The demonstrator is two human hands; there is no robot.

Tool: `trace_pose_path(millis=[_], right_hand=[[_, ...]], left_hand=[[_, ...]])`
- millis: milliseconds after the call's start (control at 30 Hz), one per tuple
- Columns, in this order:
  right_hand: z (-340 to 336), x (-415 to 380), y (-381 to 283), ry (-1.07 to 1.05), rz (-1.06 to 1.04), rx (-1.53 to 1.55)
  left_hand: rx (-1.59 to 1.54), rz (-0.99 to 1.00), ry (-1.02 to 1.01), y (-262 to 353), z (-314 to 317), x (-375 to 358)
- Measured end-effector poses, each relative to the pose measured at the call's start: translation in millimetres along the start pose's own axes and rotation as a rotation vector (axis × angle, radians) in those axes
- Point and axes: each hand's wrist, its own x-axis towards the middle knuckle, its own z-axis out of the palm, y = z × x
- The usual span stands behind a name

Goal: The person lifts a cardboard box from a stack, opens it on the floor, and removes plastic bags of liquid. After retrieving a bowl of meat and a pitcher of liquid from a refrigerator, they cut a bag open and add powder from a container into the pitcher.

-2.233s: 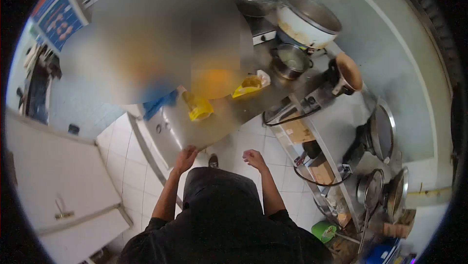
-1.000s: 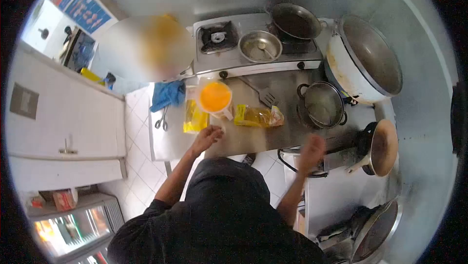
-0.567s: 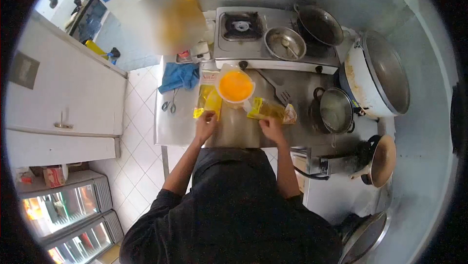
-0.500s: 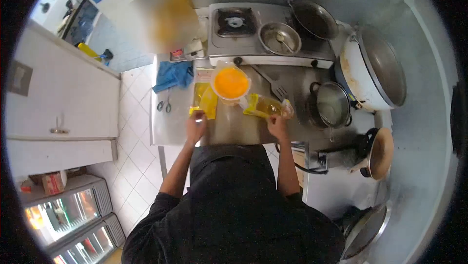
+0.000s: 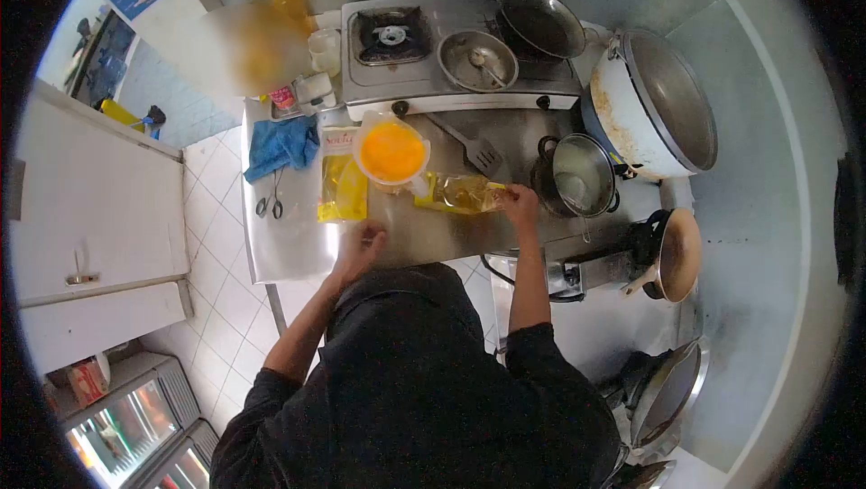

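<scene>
My right hand (image 5: pixel 519 206) grips the right end of a clear-and-yellow pouch of oil (image 5: pixel 458 193) lying on the steel counter. The pouch's left end is beside a white plastic pitcher (image 5: pixel 420 184) filled with orange liquid (image 5: pixel 393 152). Close to the counter's front edge, my left hand (image 5: pixel 363 247) has its fingers curled together; whatever may be in them is hidden. Just above that hand a yellow printed pouch (image 5: pixel 343 189) lies flat. Dark-handled scissors (image 5: pixel 270 203) and a blue cloth (image 5: pixel 281 148) are left of it.
A slotted spatula (image 5: pixel 482 155) lies behind the oil pouch. On the right are a pot with a strainer (image 5: pixel 577 173) and a big white pot (image 5: pixel 613 119). The gas stove (image 5: pixel 397 83) at the back bears a steel pan with a spoon (image 5: pixel 478 60) and a dark wok (image 5: pixel 541 23).
My left hand has drawn back from the flat yellow pouch toward the counter's front edge. My right hand still holds the oil pouch's end. The whole view has shifted.
</scene>
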Motion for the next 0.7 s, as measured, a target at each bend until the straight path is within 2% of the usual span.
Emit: trace_pose_path(millis=[67,167,267,367,400,500,600,633,700], right_hand=[[-16,-5,-29,0.017,-0.033,0.030],[-32,1,-72,0.134,-0.281,0.048],[-36,12,-123,0.031,-0.243,-0.026],[-23,26,-126,-0.143,-0.226,-0.262],[-14,26,-118,-0.098,-0.233,-0.238],[-27,32,-110,-0.153,-0.362,-0.178],[-34,28,-98,-0.305,-0.174,0.087],[-42,31,-99,-0.349,-0.165,0.035],[-56,32,-103,-0.440,-0.144,-0.057]], left_hand=[[-0.020,-0.038,-0.173,28,7,5],[-0.100,0.019,-0.256,57,25,15],[-0.081,0.161,-0.272,64,50,32],[-0.055,0.217,-0.295,78,47,35],[-0.057,0.228,-0.335,81,50,33],[-0.071,0.182,-0.372,83,61,39],[0.095,0.481,-0.085,87,98,64],[0.170,0.538,-0.006,88,108,75],[0.263,0.512,-0.006,91,121,96]])
